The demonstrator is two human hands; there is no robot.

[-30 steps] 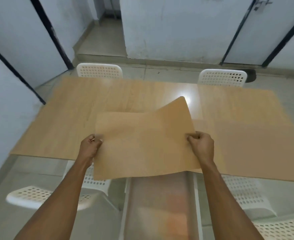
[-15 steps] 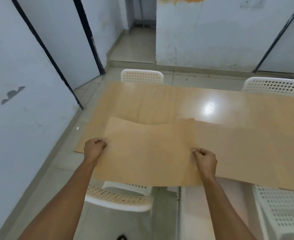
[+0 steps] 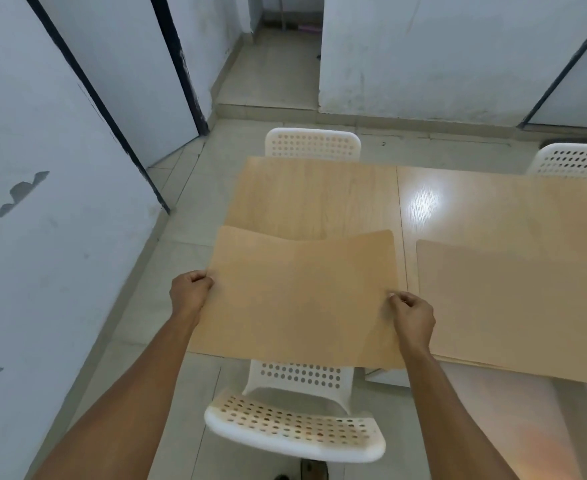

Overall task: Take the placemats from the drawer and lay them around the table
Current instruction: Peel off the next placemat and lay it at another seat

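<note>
Two hands, left hand (image 3: 191,292) and right hand (image 3: 412,317), each grip closed on a side edge, hold the placemat (image 3: 297,299) taut above the counter's (image 3: 313,192) near-left corner, beside a laid mat (image 3: 513,299), for square placement.

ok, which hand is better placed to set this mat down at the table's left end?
Left. The left hand pinches the held placemat at the table's end; the right hand grips beside the laid placemat.

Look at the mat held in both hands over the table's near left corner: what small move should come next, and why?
Probably lower the held placemat flat onto the table. The left hand and right hand pinch its side edges, it sags in the middle, its near edge overhangs the white chair, and another placemat already lies flat alongside.
</note>
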